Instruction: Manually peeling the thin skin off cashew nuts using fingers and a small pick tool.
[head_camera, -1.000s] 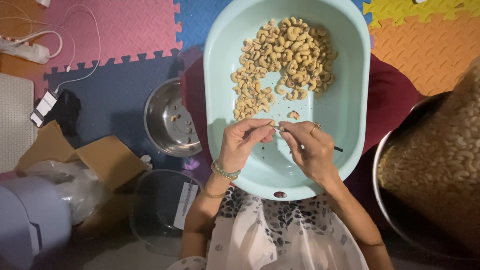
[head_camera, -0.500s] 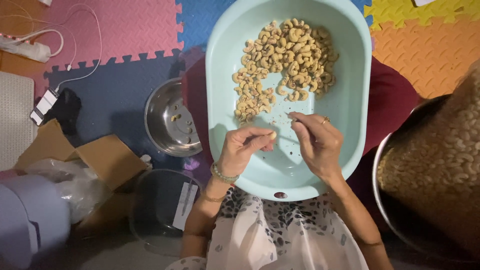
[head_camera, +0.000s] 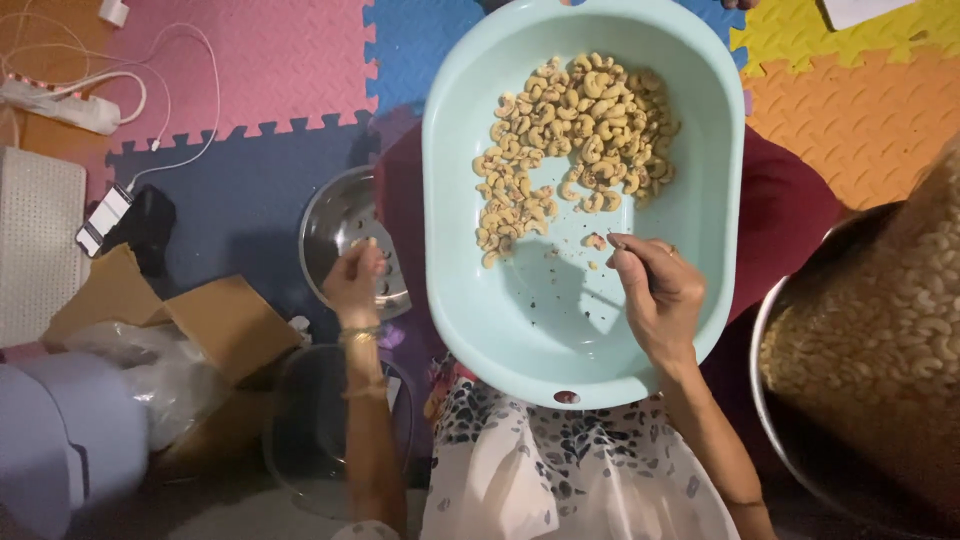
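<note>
A pale blue oval basin (head_camera: 700, 150) rests on my lap with a heap of peeled cashews (head_camera: 575, 140) at its far end. My right hand (head_camera: 655, 295) is inside the basin, its fingertips pinched on a thin dark pick beside one loose cashew (head_camera: 595, 241). My left hand (head_camera: 358, 282) hovers outside the basin over a small steel bowl (head_camera: 335, 225). Its fingers are curled around a pale cashew at the tips.
A big steel pot of cashews (head_camera: 870, 350) stands at my right. A clear bowl (head_camera: 300, 440), cardboard (head_camera: 215, 320), a plastic bag (head_camera: 150, 385) and a pale appliance (head_camera: 60, 450) crowd the left. A power strip (head_camera: 60, 105) and a phone (head_camera: 100, 222) lie on foam mats.
My left hand has left the basin and swung left to the steel bowl with a cashew. My right hand stayed in the basin and reached a little toward the loose nut.
</note>
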